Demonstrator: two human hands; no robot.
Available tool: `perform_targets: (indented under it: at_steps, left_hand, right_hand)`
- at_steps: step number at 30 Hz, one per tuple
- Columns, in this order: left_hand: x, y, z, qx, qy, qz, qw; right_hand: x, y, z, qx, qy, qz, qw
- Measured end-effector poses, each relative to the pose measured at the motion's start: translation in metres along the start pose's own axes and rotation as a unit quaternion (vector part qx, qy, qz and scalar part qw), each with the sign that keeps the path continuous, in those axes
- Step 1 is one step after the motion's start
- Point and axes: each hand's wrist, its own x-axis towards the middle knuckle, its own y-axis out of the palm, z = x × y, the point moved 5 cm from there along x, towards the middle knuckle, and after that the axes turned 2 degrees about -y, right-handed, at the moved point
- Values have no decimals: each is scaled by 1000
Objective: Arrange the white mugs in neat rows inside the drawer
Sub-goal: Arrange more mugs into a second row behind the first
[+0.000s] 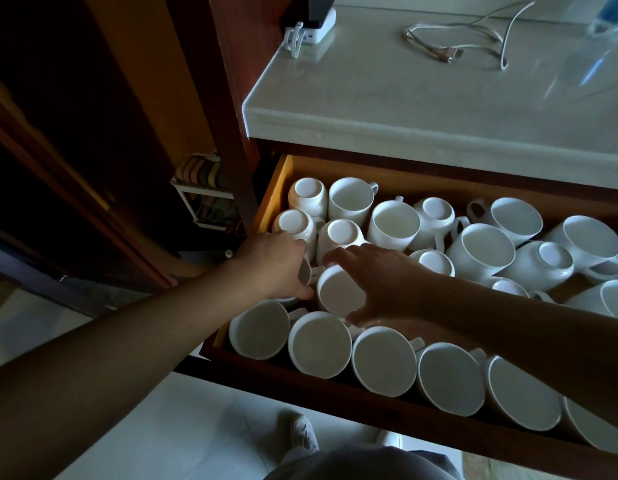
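- The drawer [271, 194] stands pulled open under the countertop [421, 105], in the middle and right of the frame, and all the white mugs lie inside it.
- I judge the task partly done. Along the lower edge of the drawer, the front row [383, 362] of mugs already makes one neat line, each mug just beside the next.
- In the upper left corner of the drawer, four mugs [326, 216] stand in a small tidy block, most of them upside down.
- Toward the right of the frame the loose mugs [529, 247] are still mixed: some lean, some are upright, some inverted, and handles point in different ways. This part is left to arrange.
- The right hand [383, 282] reaches in from the right, fingers spread and curved over an inverted mug [340, 294] at centre left; it grips this mug at its sides.
- The left hand [274, 265] comes from the lower left, palm down, fingers bent around another mug [304, 273] that is mostly hidden under it; it seems to hold it, but how firmly I cannot tell.
- Both forearms are stretched out and nearly touch each other at the hands.
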Motion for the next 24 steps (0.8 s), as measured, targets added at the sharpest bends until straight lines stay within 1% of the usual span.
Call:
perform_targets:
  at_steps: [7, 11, 20, 24]
  left_hand:
    - [1, 1, -1, -15, 5, 8, 1000]
    - [1, -3, -4, 3, 31, 26, 999]
    - [0, -2, 2, -63, 54, 74, 994]
    - [-1, -2, 3, -74, 49, 76, 993]
  right_hand:
    - [1, 0, 4, 4, 9, -1, 1000]
    - [0, -1, 5, 1, 14, -11, 1000]
    - [10, -2, 7, 14, -4, -11, 1000]
    - [15, 0, 6, 22, -5, -1, 1000]
